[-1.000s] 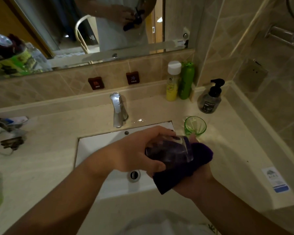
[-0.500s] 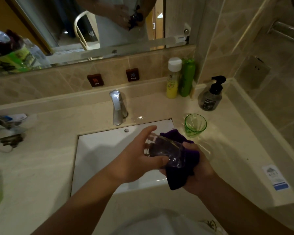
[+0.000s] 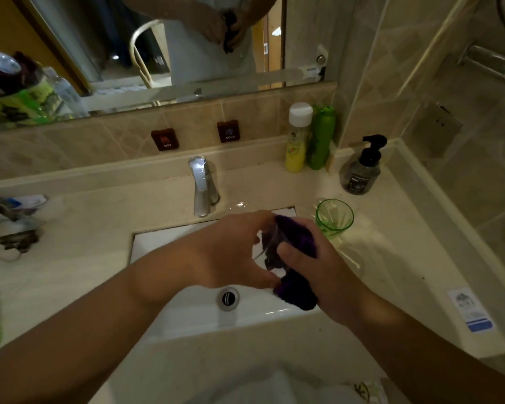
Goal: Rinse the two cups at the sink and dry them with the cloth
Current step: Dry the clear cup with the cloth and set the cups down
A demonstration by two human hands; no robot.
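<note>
Since a moment ago, purple cloth (image 3: 296,243) pushed up into the clear cup (image 3: 270,246) over the sink (image 3: 169,243), left hand (image 3: 231,252) gripping cup, right hand (image 3: 312,266) gripping cloth; drying underway, green cup (image 3: 334,218) waiting on worktop (image 3: 391,258)

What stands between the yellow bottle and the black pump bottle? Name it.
In the head view, a green bottle stands between the yellow bottle and the black pump bottle, right beside the yellow one.
</note>
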